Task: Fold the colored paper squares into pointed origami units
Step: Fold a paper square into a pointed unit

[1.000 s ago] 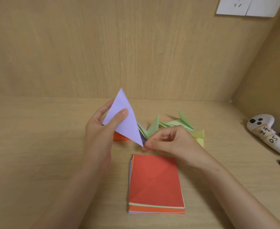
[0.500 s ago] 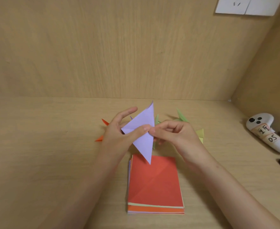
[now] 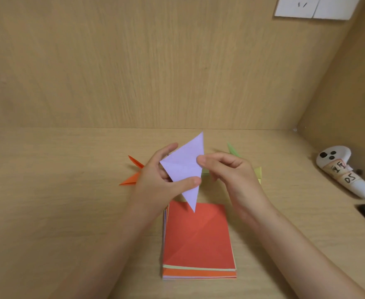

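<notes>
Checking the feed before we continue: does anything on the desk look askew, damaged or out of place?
Nothing serious: the red top sheet on the paper stack carries a diagonal crease, and some sheets jut at its left edge. The left hand and right hand hold the purple folded paper.

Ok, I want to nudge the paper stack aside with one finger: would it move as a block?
Probably fans out: the paper stack is loose sheets, edges already offset on its left side. The creased red top sheet would likely slip first. Being thin, it is probably light and slides easily.
</notes>
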